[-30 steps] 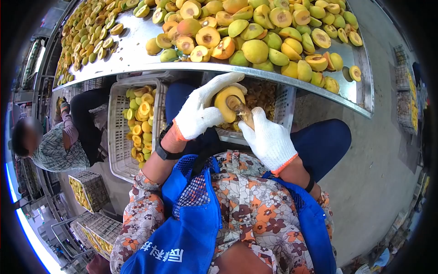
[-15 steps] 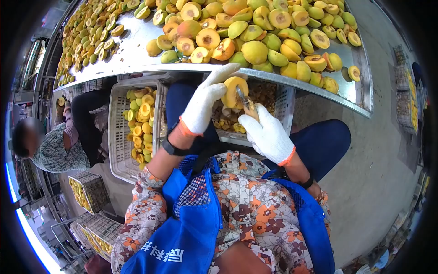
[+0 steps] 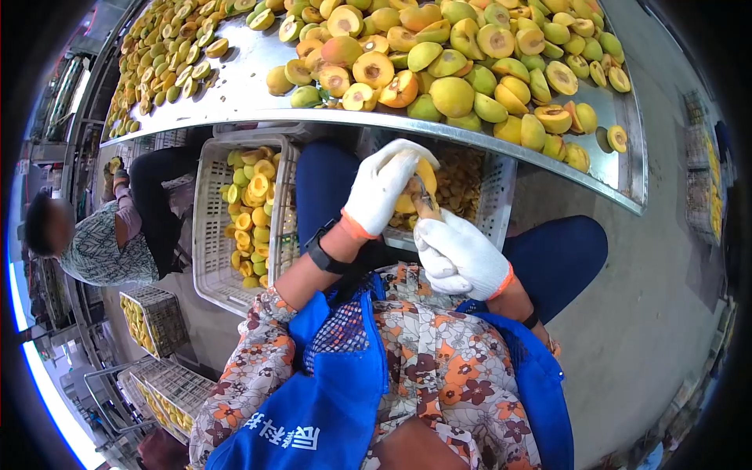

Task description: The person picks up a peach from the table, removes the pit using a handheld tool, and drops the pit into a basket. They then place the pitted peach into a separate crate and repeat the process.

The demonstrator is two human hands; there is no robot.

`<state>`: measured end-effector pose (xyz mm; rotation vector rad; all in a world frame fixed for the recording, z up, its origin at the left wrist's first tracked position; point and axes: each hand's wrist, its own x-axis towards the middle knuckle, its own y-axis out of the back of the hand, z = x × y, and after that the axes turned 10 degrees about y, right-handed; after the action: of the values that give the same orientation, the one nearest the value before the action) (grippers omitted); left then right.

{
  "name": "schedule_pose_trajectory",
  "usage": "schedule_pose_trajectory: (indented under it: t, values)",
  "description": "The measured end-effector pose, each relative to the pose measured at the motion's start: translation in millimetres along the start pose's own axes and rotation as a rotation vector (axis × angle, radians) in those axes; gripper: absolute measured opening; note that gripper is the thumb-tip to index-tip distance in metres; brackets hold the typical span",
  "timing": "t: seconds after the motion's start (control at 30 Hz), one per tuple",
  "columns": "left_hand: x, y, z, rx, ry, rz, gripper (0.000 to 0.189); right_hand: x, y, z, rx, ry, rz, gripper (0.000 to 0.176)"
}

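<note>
My left hand (image 3: 385, 188), in a white glove, is closed around a yellow peach half (image 3: 426, 175) with its fingers curled over the top. In my right hand (image 3: 460, 254), also gloved, is the wooden handle of a pitting tool (image 3: 426, 207). Its curved metal end meets the peach half, though the glove and fruit partly hide the contact. Below both hands a crate (image 3: 495, 200) between my knees holds brownish pits and scraps.
A metal table (image 3: 258, 82) in front bears many peach halves (image 3: 450, 98). To the left stands a white crate (image 3: 205, 235) of hollowed halves. Another person (image 3: 106, 243) sits further left near more crates (image 3: 164, 321). Other stacked crates (image 3: 703, 188) stand far right.
The peach half has turned from facing me to nearly edge-on, as my left fingers curled over it. Both hands sit slightly lower and further right in view; the whole scene has shifted right.
</note>
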<state>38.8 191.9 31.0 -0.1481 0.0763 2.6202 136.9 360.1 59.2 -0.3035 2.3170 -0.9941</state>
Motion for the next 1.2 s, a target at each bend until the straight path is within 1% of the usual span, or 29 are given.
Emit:
schedule_pose_trajectory:
  t: [0.03, 0.07, 0.1, 0.13, 0.17, 0.2, 0.23, 0.27, 0.3, 0.33, 0.4, 0.43, 0.47, 0.53, 0.6, 0.63, 0.67, 0.7, 0.73, 0.77, 0.8, 0.87, 0.93, 0.97, 1.0, 1.03, 1.1, 1.13, 1.2]
  values:
    - [2, 3, -2, -0.192, 0.143, -0.117, 0.034, 1, -1, 2, -0.002, -0.003, -0.002, 0.011]
    - [1, 0, -4, -0.195, 0.144, -0.113, 0.034, 1, -3, 4, 0.001, -0.006, 0.018, 0.015]
    - [0, -6, -5, -0.174, 0.077, -0.011, 0.031, 2, -3, 5, 0.004, -0.005, 0.038, 0.019]
    - [-1, -9, -8, -0.151, 0.012, 0.093, 0.028, 2, 0, 6, 0.003, -0.007, 0.036, 0.019]
    - [0, -9, -10, -0.159, -0.032, 0.097, 0.032, 3, 6, 6, 0.061, -0.035, -0.063, 0.017]
    - [2, -5, -12, -0.157, -0.034, 0.1, 0.032, 5, 9, 6, 0.121, -0.062, -0.16, 0.015]
    - [4, 1, -13, -0.228, -0.055, -0.033, 0.035, 7, 10, 7, 0.123, -0.063, -0.159, 0.015]
    - [5, 4, -13, -0.305, -0.072, -0.166, 0.038, 8, 11, 8, 0.189, -0.072, -0.233, 0.018]
    - [8, 5, -16, -0.283, -0.083, -0.167, 0.044, 9, 12, 7, 0.254, -0.08, -0.308, 0.021]
    - [7, 1, -18, -0.287, -0.08, -0.168, 0.044, 9, 12, 6, 0.255, -0.081, -0.304, 0.021]
    - [8, -13, -16, -0.526, -0.12, -0.013, 0.048, 12, 8, 1, 0.223, -0.048, -0.248, 0.03]
    - [8, -21, -13, -0.829, 0.106, 0.135, 0.053, 15, 8, 1, 0.245, -0.072, -0.381, 0.03]
    - [15, -13, -26, -0.887, 0.063, 0.184, 0.05, 14, 4, 2, 0.175, -0.091, -0.414, 0.026]
    - [15, 28, -38, -1.17, 0.048, 0.06, 0.046, 11, -7, -1, -0.018, 0.003, -0.227, 0.019]
    - [0, 68, -19, -0.765, 0.004, 0.51, 0.046, 14, 10, -3, -0.313, 0.146, 0.025, 0.017]
    - [-9, 100, -16, -0.3, -0.071, 0.641, 0.044, 12, 18, -6, -0.408, 0.132, 0.106, 0.021]
    - [-19, 131, -13, 0.174, -0.137, 0.75, 0.042, 10, 32, -6, -0.361, 0.087, 0.108, 0.022]
    - [-29, 154, -4, 0.796, -0.077, 0.821, 0.039, 8, 45, -2, -0.46, 0.077, 0.139, 0.022]
    - [-35, 168, 4, 1.422, -0.007, 0.842, 0.035, 8, 54, 5, -0.56, 0.07, 0.169, 0.023]
    - [-35, 173, 3, 1.689, -0.134, 0.958, 0.029, 12, 55, 9, -0.556, 0.068, 0.162, 0.023]
    - [-28, 168, 10, 1.694, -0.133, 0.961, 0.029, 15, 55, 13, -0.576, 0.052, 0.167, 0.023]
    - [1, 147, 20, 1.334, -0.104, 0.834, 0.03, 23, 54, 22, -0.603, 0.039, 0.171, 0.023]
    - [41, 122, 9, 1.28, -0.161, 0.712, 0.037, 29, 52, 32, -0.99, 0.289, 0.067, 0.027]
    - [59, 108, 10, 1.329, -0.023, 0.621, 0.044, 26, 49, 29, -1.168, 0.421, -0.001, 0.032]
    - [73, 98, 11, 1.372, 0.115, 0.525, 0.05, 24, 50, 30, -1.174, 0.425, 0.0, 0.032]
    - [87, 95, 12, 1.37, 0.109, 0.527, 0.05, 22, 54, 32, -1.171, 0.452, -0.001, 0.033]
    - [105, 92, 9, 1.404, 0.267, 0.445, 0.062, 20, 60, 34, -1.161, 0.489, 0.014, 0.034]
    - [105, 91, 5, 1.402, 0.264, 0.441, 0.062, 19, 62, 35, -1.162, 0.489, 0.02, 0.034]
    - [106, 93, 2, 1.312, 0.178, 0.534, 0.066, 21, 60, 31, -1.101, 0.469, 0.036, 0.033]
